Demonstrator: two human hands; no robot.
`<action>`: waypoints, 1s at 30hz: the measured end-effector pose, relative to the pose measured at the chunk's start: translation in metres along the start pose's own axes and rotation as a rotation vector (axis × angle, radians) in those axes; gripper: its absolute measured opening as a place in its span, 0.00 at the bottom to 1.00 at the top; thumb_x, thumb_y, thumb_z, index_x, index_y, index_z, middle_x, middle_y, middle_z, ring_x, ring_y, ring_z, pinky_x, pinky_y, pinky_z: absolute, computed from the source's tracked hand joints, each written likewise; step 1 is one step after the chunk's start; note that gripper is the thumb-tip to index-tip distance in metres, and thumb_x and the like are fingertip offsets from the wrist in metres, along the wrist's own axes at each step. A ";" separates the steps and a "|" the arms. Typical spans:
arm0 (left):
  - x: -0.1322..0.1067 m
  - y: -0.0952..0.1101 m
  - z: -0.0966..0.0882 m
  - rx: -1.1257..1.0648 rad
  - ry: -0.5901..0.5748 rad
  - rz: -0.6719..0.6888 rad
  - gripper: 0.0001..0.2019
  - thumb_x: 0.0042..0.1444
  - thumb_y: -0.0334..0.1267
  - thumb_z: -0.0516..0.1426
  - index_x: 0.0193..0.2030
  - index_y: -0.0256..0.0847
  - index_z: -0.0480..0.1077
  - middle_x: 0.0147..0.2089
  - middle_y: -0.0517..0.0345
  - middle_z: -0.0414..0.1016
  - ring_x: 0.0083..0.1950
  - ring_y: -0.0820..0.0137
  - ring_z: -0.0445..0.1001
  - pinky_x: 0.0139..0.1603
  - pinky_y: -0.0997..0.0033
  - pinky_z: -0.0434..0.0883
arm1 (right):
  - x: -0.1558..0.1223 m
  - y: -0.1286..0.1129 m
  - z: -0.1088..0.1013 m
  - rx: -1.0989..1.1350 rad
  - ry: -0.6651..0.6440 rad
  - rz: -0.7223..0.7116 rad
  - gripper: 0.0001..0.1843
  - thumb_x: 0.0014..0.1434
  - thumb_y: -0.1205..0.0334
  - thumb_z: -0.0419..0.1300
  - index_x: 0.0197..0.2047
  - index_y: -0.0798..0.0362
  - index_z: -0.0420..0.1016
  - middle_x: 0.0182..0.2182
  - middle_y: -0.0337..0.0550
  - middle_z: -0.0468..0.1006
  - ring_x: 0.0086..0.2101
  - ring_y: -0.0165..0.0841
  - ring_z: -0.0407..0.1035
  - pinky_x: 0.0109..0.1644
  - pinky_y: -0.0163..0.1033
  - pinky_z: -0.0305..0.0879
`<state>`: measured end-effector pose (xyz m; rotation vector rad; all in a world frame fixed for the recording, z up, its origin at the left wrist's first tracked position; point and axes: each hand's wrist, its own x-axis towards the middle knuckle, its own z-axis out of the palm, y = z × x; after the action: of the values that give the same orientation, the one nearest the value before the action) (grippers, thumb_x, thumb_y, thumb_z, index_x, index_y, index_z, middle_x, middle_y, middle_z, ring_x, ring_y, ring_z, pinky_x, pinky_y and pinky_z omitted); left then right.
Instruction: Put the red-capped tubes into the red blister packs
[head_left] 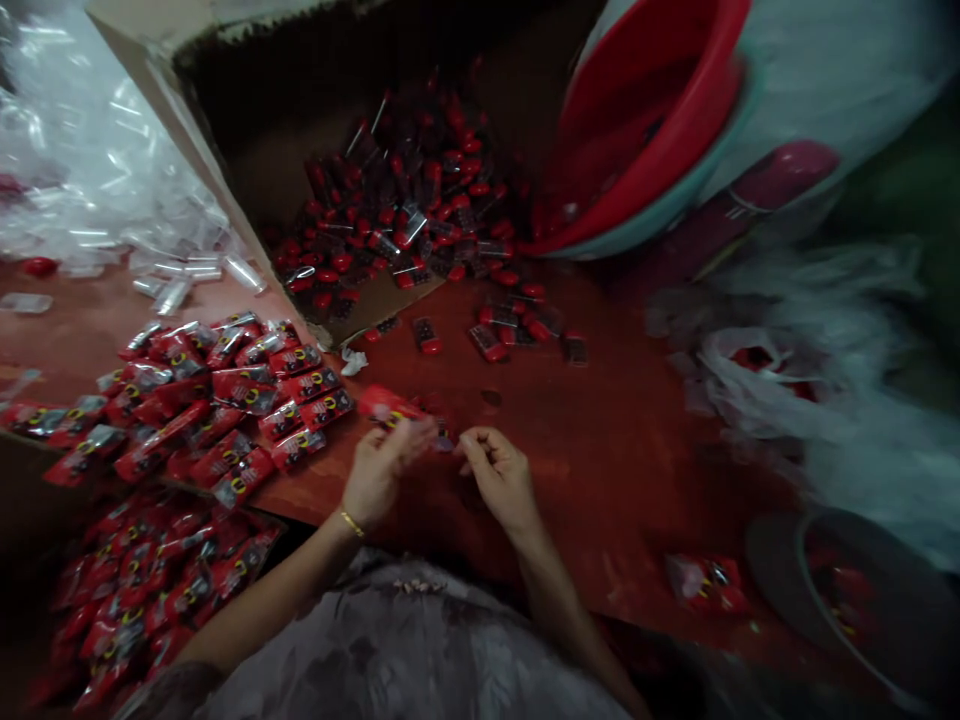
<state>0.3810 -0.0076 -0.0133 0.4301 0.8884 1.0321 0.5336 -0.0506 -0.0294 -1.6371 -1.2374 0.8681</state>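
Note:
My left hand (382, 468), with a thin gold bangle at the wrist, is closed on a red printed packet (384, 403) held just above the red table (600, 440). My right hand (495, 472) is curled beside it, fingers pinched together at the packet's right end on something small I cannot make out. A spread of filled red packets (217, 400) lies left of my left hand. More filled packets (142, 590) are heaped lower left.
A tipped cardboard box (247, 150) at the back spills small red-and-clear items (405, 210) onto the table. A red basin (637, 120) leans at the back right. Clear plastic sleeves (112, 180) pile up at far left, white plastic bags (817, 400) at right, and a dark bowl (862, 590) at lower right.

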 end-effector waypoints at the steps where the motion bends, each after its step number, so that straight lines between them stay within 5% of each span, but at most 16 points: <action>1: 0.003 0.011 -0.011 -0.065 0.064 0.076 0.16 0.42 0.49 0.64 0.29 0.38 0.72 0.33 0.54 0.78 0.38 0.68 0.76 0.47 0.66 0.69 | 0.002 0.004 -0.004 -0.084 0.039 -0.006 0.15 0.59 0.50 0.51 0.33 0.53 0.69 0.23 0.38 0.74 0.22 0.28 0.69 0.26 0.31 0.64; 4: 0.014 0.043 -0.044 -0.232 0.320 0.377 0.17 0.46 0.57 0.58 0.33 0.45 0.71 0.34 0.62 0.79 0.43 0.71 0.75 0.52 0.67 0.67 | 0.005 0.018 -0.012 -0.319 0.129 -0.022 0.16 0.58 0.50 0.51 0.39 0.53 0.71 0.29 0.43 0.77 0.27 0.31 0.70 0.31 0.35 0.65; 7: 0.021 0.050 -0.055 -0.053 0.334 0.450 0.25 0.46 0.63 0.52 0.38 0.46 0.72 0.39 0.58 0.79 0.48 0.67 0.74 0.51 0.65 0.68 | 0.006 0.025 -0.008 -0.452 0.117 -0.043 0.17 0.59 0.52 0.52 0.44 0.53 0.71 0.33 0.45 0.77 0.31 0.34 0.71 0.35 0.37 0.65; 10: 0.025 0.028 -0.036 0.602 0.141 0.525 0.20 0.46 0.53 0.59 0.42 0.44 0.73 0.43 0.52 0.78 0.50 0.61 0.73 0.55 0.58 0.65 | 0.012 0.022 -0.002 -0.543 0.072 -0.067 0.16 0.59 0.54 0.52 0.46 0.52 0.71 0.38 0.46 0.77 0.37 0.36 0.71 0.37 0.38 0.65; 13: 0.034 0.000 -0.013 1.313 -0.184 0.700 0.16 0.46 0.43 0.61 0.44 0.45 0.74 0.55 0.49 0.71 0.62 0.55 0.61 0.63 0.50 0.52 | 0.033 0.014 -0.005 -0.632 0.102 -0.126 0.17 0.61 0.55 0.50 0.47 0.53 0.71 0.42 0.48 0.76 0.40 0.38 0.70 0.42 0.40 0.64; 17: 0.050 -0.020 -0.005 1.739 -0.254 0.777 0.11 0.52 0.41 0.57 0.42 0.49 0.75 0.57 0.51 0.69 0.65 0.52 0.55 0.63 0.44 0.49 | 0.087 0.008 -0.020 -0.838 0.254 -0.145 0.22 0.62 0.54 0.47 0.54 0.56 0.67 0.47 0.54 0.72 0.45 0.44 0.65 0.45 0.45 0.61; 23: 0.054 -0.023 -0.014 1.779 -0.212 0.808 0.12 0.56 0.41 0.53 0.43 0.50 0.75 0.56 0.54 0.70 0.63 0.53 0.58 0.61 0.44 0.52 | 0.135 0.021 -0.020 -1.004 0.143 -0.158 0.21 0.63 0.60 0.47 0.57 0.54 0.65 0.58 0.51 0.64 0.52 0.48 0.57 0.50 0.50 0.56; 27: 0.050 -0.020 -0.015 1.675 -0.208 0.797 0.11 0.55 0.41 0.54 0.41 0.50 0.76 0.55 0.53 0.71 0.62 0.55 0.60 0.60 0.44 0.53 | 0.102 0.030 -0.033 -0.991 0.054 -0.248 0.21 0.60 0.67 0.47 0.56 0.55 0.66 0.57 0.50 0.66 0.55 0.45 0.54 0.56 0.52 0.49; 30: 0.045 -0.018 -0.008 1.552 -0.154 0.817 0.10 0.54 0.42 0.55 0.41 0.50 0.76 0.54 0.52 0.72 0.62 0.57 0.61 0.61 0.45 0.52 | 0.059 0.029 -0.042 -0.832 0.147 -0.263 0.17 0.59 0.63 0.51 0.50 0.55 0.71 0.54 0.51 0.68 0.54 0.44 0.56 0.56 0.50 0.50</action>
<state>0.3943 0.0229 -0.0501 2.2767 1.2811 0.7852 0.5966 -0.0066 -0.0419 -2.0404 -1.7869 0.0335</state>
